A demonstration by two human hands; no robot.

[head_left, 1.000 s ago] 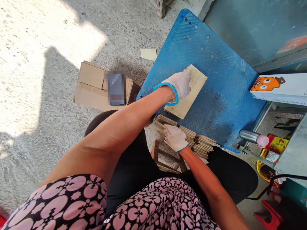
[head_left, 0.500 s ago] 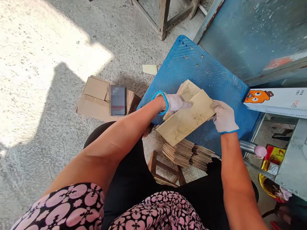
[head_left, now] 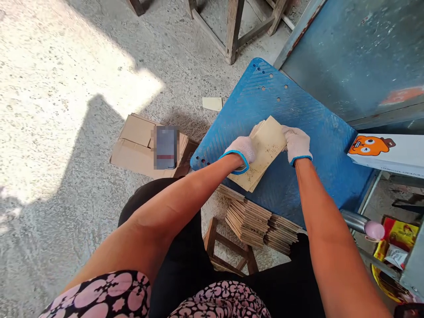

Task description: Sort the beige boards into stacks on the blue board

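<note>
Both my hands wear white knit gloves with blue cuffs. My left hand grips the near left edge of a thin tan wooden board that lies on a small pile of like boards on the blue ribbed plate. My right hand is closed on the board's far right edge. Below the plate's near edge, two stacks of thin boards rest over a small wooden stool between my knees.
A flattened cardboard box with a phone on it lies on the concrete floor at left. A loose tan piece lies beyond it. A white carton with an orange cartoon, a metal handle with pink knob and yellow packets sit at right.
My right hand lifted a board from the stack by the stool, both hands carried it over the plate, and it now lies on the pile there with a hand on each side.
</note>
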